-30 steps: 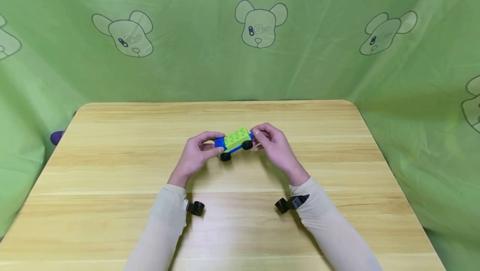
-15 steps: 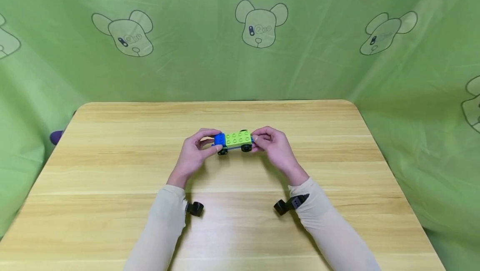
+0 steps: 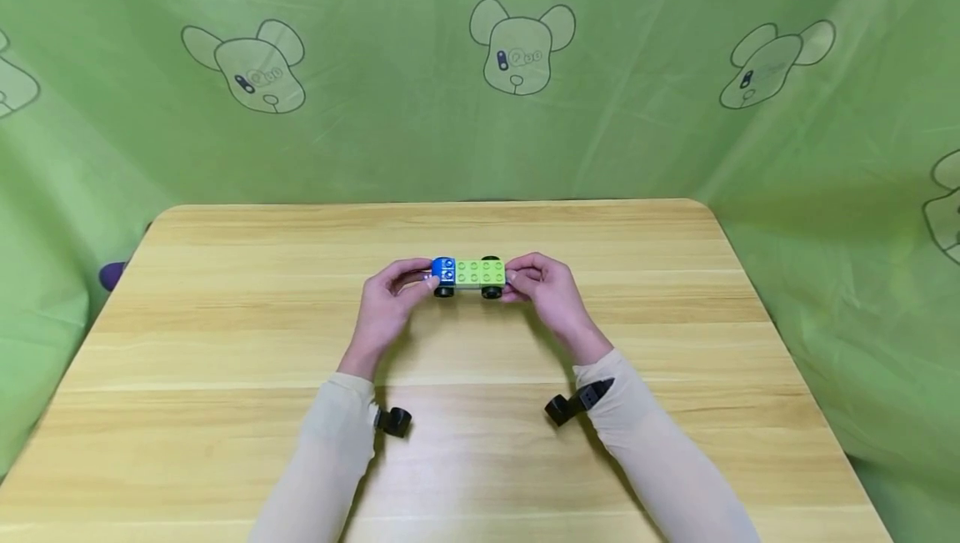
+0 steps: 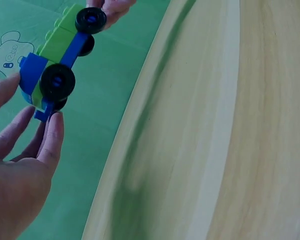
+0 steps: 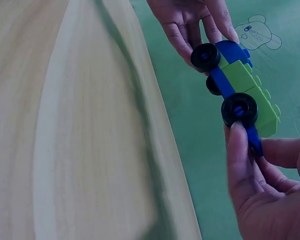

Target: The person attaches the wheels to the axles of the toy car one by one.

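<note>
A toy car (image 3: 474, 273) built of blocks is held between both hands above the table. Lime green studded bricks (image 4: 58, 46) sit on its blue base, a rounded blue brick (image 3: 444, 271) is at its left end, and black wheels (image 5: 239, 109) run along the sides. My left hand (image 3: 385, 301) grips the blue end, thumb on the near side and fingers behind. At the other end my right hand (image 3: 552, 297) pinches the tip of the blue base (image 5: 254, 141) between thumb and fingers. In the head view the car lies level, left to right, studs up.
The wooden table (image 3: 480, 468) spreads below the hands. A green curtain (image 3: 375, 134) with printed bear heads hangs behind and at the sides. A purple object (image 3: 112, 276) shows past the table's left edge. Both wrists wear black cameras (image 3: 394, 421).
The toy car has turned from a slant, right end farther away, to lie straight across, its studded top facing the head camera more. Both hands keep their hold and shift only slightly.
</note>
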Demonstrator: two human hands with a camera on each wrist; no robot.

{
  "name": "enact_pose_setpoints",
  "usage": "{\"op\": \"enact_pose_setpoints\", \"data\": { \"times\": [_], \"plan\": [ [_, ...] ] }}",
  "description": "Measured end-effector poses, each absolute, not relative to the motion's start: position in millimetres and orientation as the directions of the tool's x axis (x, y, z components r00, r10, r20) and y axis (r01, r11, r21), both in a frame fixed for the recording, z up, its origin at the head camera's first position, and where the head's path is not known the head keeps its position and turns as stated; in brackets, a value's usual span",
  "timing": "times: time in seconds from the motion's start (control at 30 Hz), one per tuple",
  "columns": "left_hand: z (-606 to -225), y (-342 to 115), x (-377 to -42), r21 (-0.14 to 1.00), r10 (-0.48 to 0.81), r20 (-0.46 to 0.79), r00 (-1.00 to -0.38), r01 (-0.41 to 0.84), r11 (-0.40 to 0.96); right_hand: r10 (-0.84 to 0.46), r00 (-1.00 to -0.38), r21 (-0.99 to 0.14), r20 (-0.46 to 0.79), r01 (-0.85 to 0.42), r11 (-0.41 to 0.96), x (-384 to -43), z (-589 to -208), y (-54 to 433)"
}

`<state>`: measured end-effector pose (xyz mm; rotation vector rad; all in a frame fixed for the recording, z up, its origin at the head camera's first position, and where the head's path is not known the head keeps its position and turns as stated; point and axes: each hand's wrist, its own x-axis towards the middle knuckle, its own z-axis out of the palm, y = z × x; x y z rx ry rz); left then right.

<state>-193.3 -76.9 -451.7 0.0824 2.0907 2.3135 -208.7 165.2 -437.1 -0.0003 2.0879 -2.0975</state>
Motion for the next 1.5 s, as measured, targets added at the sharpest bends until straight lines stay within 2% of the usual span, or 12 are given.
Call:
{"op": "enact_pose_setpoints", "data": {
  "times": [0.3,0.6,0.97,1.3,1.5],
  "plan": [
    [-453,-76,-199,1.000,-0.006,-0.007,-1.000,-0.007,0.003,-0.116,-0.977,-0.983,-0.181,0.182,-0.002,-216,-437,165],
    [-455,-75,-207,0.994,-0.031,-0.041,-0.999,-0.044,0.100,-0.100,-0.974,-0.977,-0.204,0.195,0.088,-229,-436,163],
    [-460,-73,-227,0.985,-0.041,-0.100,-0.994,-0.104,0.139,-0.085,-0.969,-0.967,-0.233,0.222,0.125,-250,-443,163],
    [-467,-73,-243,0.979,-0.008,-0.197,-0.980,-0.197,0.059,-0.097,-0.955,-0.956,-0.281,0.271,0.111,-265,-447,160],
    [-472,-74,-248,0.979,-0.003,-0.177,-0.984,-0.176,0.106,-0.104,-0.950,-0.955,-0.293,0.285,0.086,-270,-452,157]
  ]
}}
